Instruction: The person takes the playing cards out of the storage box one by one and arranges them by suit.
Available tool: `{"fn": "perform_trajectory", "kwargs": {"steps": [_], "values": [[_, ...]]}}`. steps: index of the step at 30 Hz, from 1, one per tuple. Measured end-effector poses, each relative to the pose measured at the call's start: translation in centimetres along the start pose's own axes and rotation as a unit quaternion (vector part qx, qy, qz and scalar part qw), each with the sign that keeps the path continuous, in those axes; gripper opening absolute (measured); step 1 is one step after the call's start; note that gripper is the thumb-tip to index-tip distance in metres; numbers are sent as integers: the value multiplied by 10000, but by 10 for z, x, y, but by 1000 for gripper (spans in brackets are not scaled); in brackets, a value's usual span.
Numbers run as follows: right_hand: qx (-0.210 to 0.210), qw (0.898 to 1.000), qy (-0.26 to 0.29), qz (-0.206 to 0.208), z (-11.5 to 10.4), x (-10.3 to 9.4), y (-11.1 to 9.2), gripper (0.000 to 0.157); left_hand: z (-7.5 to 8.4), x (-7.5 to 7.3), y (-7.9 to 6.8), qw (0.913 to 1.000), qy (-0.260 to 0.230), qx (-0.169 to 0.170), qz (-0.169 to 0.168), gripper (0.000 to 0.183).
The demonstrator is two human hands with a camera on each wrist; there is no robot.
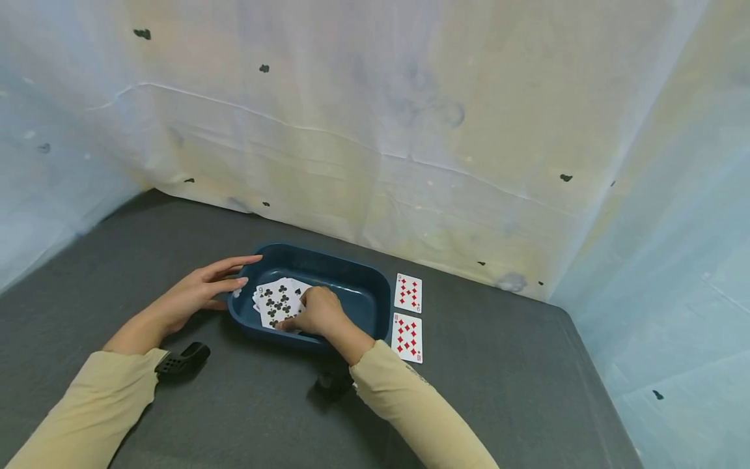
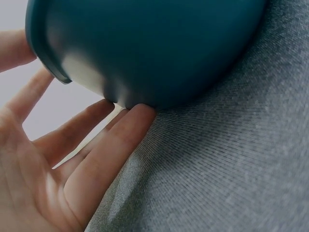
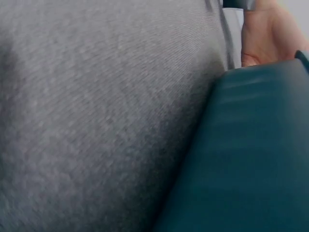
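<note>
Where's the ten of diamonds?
Head view: ten of diamonds lies on the table, right of the blue tray, just below the other diamond card.

Spreads as a dark grey tabletop [image 1: 498,404]; bears a blue tray [image 1: 364,309]; beside it, carries face-up nine of diamonds [image 1: 408,293] and ten of diamonds [image 1: 408,337].

1. Round-cornered glossy tray [image 1: 328,262]: plain dark teal-blue.
2. Rectangular white playing cards [image 1: 280,299], nine o'clock inside: black clubs, spade.
3. Rectangular white card pair [image 1: 408,293], three-to-four o'clock outside: red diamonds.
4. Woven cloth [image 1: 498,371]: dark grey.
5. Long fabric sleeves [image 1: 88,397]: pale yellow.
</note>
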State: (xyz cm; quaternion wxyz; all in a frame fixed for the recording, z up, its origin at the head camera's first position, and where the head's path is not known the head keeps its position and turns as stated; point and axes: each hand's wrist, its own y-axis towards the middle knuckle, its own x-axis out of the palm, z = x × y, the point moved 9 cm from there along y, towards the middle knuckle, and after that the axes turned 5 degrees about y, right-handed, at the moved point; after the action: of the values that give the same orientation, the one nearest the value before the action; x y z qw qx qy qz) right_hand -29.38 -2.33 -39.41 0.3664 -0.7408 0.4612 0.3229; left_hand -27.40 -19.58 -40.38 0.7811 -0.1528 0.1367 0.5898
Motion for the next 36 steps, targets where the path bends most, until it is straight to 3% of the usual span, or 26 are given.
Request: {"fn": "perform_trajectory", "kwargs": {"steps": [2, 5, 10, 18, 26, 29, 36], "values": [[-107, 9998, 155, -27, 0, 0, -1, 43, 0, 1, 0, 10000, -13, -31, -16, 60], [-116, 9956, 927, -82, 3, -2, -5, 38, -1, 1, 0, 10000, 14, -71, -37, 60], [304, 9685, 2468, -93, 14, -9, -11, 25, -1, 1, 1, 9999, 92, -73, -60, 61], [203, 9715, 2298, 553, 29, -35, -22, 34, -3, 0, 2, 9999, 90, -64, -57, 62], [-545, 9714, 2102, 962, 38, -62, -42, 17, -3, -3, -1, 10000, 65, 34, -50, 60], [-818, 9667, 2186, 1052, 41, -69, -50, 10, -2, -4, -2, 9999, 94, 73, -44, 60], [-988, 9487, 2796, 1095, 54, -75, -69, 20, -3, -7, -3, 9999, 108, 97, -36, 59]]}}
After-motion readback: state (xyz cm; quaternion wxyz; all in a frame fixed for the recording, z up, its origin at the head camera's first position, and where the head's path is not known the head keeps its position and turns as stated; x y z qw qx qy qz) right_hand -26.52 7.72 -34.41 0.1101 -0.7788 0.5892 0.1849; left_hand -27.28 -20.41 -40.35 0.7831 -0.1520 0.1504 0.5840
